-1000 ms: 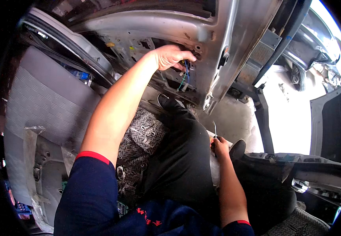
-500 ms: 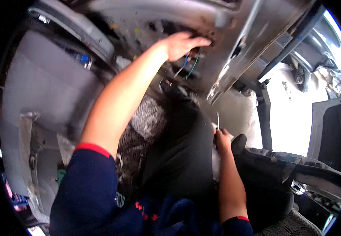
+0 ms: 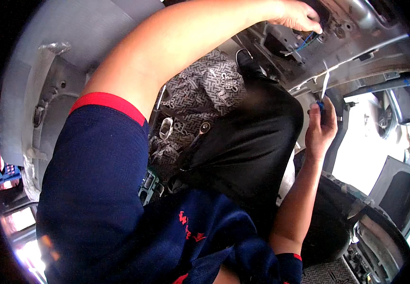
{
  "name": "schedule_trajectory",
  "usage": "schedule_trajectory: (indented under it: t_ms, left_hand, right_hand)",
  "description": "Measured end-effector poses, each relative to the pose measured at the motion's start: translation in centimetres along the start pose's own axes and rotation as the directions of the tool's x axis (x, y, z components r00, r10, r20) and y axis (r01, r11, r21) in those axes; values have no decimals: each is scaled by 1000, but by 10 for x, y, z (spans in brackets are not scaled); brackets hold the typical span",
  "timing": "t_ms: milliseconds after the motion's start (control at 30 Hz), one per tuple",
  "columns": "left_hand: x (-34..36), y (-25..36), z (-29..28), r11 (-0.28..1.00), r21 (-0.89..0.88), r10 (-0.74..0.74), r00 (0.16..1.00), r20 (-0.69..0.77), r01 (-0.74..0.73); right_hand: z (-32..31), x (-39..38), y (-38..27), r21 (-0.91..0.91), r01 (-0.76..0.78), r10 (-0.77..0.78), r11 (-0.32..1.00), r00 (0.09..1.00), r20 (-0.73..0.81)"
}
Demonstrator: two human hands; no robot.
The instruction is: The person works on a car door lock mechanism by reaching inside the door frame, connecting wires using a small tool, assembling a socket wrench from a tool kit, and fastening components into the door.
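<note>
My left hand (image 3: 300, 18) is up at a bare metal vehicle panel (image 3: 356, 35), its fingers bent inward over an opening. Thin blue and green wires (image 3: 304, 46) come out right beside the fingertips. Whatever these fingers grip is hidden. Lower and to the right, my right hand (image 3: 321, 127) is raised, closed around a tool with a blue handle (image 3: 320, 104). The tool's thin pale shaft (image 3: 326, 83) points up toward the panel, slightly curved near its tip; the blur hides its exact kind.
My bent leg in black trousers (image 3: 247, 137) lies between my arms. Under it is a patterned floor cover (image 3: 219, 78) with a pale ring-like piece (image 3: 166, 128) on it. A grey seat or trim panel (image 3: 91, 28) stands at left. A bright doorway opens at right.
The view has swung, so the panel sits farther right. My right hand has come up with the tool toward the panel. My left fingers, stretched out before, are now bent by the wires.
</note>
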State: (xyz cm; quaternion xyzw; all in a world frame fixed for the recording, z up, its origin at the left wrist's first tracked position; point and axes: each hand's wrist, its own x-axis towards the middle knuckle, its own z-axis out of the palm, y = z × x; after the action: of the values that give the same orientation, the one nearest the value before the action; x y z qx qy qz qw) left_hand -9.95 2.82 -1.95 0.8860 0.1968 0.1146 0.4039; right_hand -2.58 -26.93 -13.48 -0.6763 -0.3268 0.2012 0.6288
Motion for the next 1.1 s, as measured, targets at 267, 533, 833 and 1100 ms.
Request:
schedule_trajectory:
  t_ms: [267, 533, 833, 1100]
  left_hand:
    - [-64, 3, -25, 979, 178, 66, 985, 161, -95]
    - [-321, 2, -53, 930, 365, 42, 999, 22, -47]
    - [-513, 48, -66, 798, 349, -455, 871, -187, 491]
    - [-480, 28, 15, 947, 111, -284, 947, -152, 302]
  right_hand:
    - [99, -45, -90, -22, 428, -306, 904, 680, 666]
    - [186, -101, -65, -201, 660, -228, 724, 504, 833]
    - [159, -97, -64, -123, 841, -100, 527, 205, 974]
    - [153, -114, -119, 2, 811, -222, 585, 157, 962]
